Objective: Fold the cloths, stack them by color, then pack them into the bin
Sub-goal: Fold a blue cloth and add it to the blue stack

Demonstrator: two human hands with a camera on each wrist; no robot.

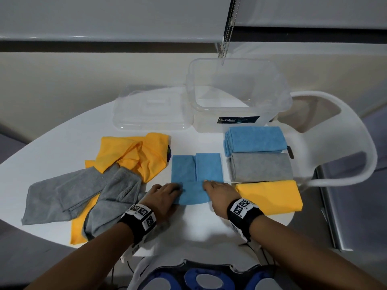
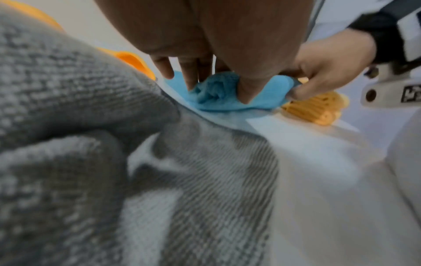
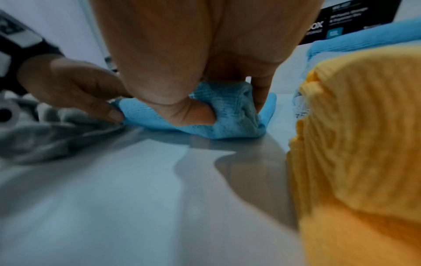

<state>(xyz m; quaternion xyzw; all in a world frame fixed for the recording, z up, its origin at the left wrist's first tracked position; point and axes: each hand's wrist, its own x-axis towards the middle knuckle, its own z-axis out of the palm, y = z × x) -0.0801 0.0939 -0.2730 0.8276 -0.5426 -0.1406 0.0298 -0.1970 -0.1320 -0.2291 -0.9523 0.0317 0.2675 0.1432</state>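
Observation:
A blue cloth (image 1: 196, 174) lies in front of me on the white table (image 1: 62, 143), its two side flaps folded inward and its near edge lifted. My left hand (image 1: 165, 192) pinches the near left corner of the blue cloth (image 2: 218, 95). My right hand (image 1: 217, 190) pinches the near right corner of the blue cloth (image 3: 230, 117) between thumb and fingers. Folded stacks sit at the right: blue (image 1: 255, 141), grey (image 1: 261, 167), yellow (image 1: 272, 195). The clear bin (image 1: 238, 95) stands open behind them.
Unfolded yellow cloth (image 1: 136, 155) and grey cloths (image 1: 79, 191) lie heaped at the left. The bin's clear lid (image 1: 150, 109) rests left of the bin. A white chair (image 1: 339, 130) curves around the table's right edge. A bead chain (image 1: 227, 34) hangs above the bin.

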